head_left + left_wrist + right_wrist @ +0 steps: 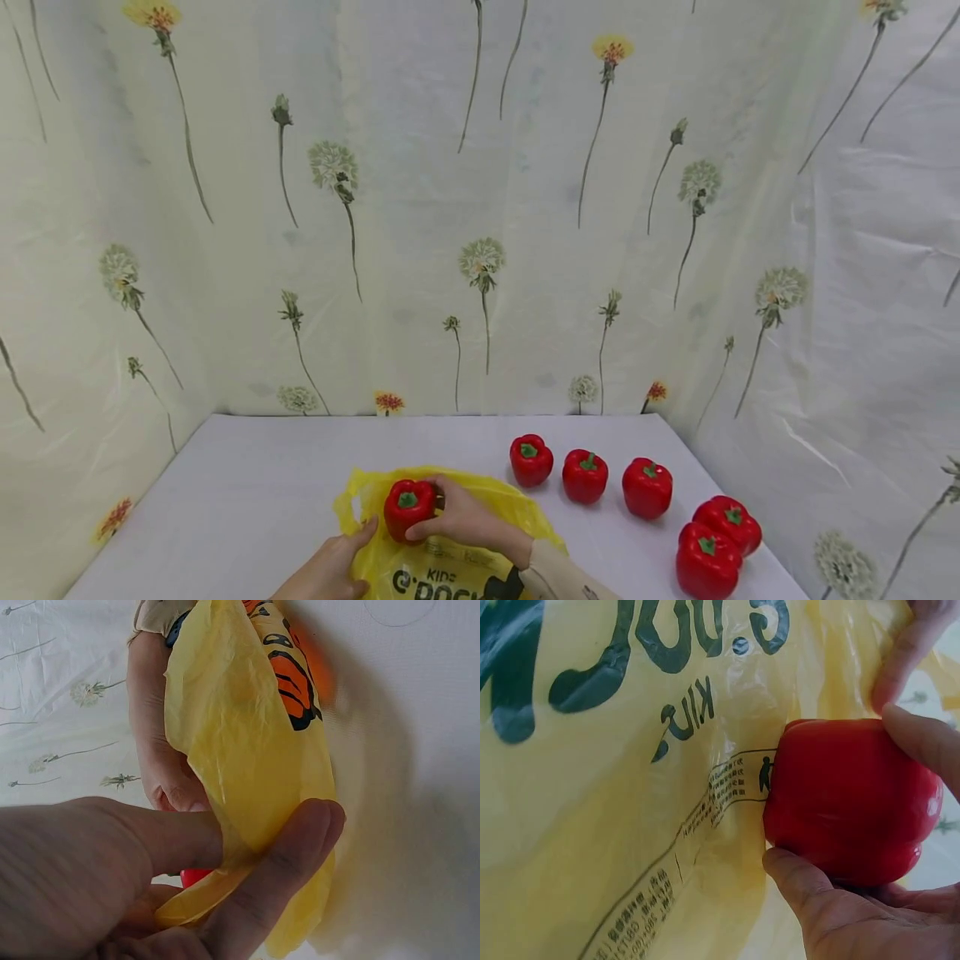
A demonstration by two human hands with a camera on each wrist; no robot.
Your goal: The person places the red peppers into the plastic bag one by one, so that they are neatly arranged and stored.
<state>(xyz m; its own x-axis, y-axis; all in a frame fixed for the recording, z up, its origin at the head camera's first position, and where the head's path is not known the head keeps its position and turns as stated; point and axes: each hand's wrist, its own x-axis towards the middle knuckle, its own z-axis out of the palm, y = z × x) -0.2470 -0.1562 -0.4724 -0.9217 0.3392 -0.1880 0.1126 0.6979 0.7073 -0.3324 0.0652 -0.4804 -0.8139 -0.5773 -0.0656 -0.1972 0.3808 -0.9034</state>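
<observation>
A yellow plastic bag (408,564) with dark printing lies at the front middle of the table. My left hand (333,568) pinches the bag's edge between thumb and fingers, as the left wrist view shows with the film (247,765) between them. In my right hand (467,518) is a red bell pepper (408,510) with a green stem end, held at the bag's mouth. The right wrist view shows thumb and fingers around this pepper (855,802), beside the printed film (667,832). Left fingertips appear close to it there.
To the right of the bag, several more red bell peppers stand on the white table (262,475): a spaced row with one pepper (585,477) in its middle, and two touching, including a front pepper (707,562). A flower-printed curtain (405,250) surrounds the table.
</observation>
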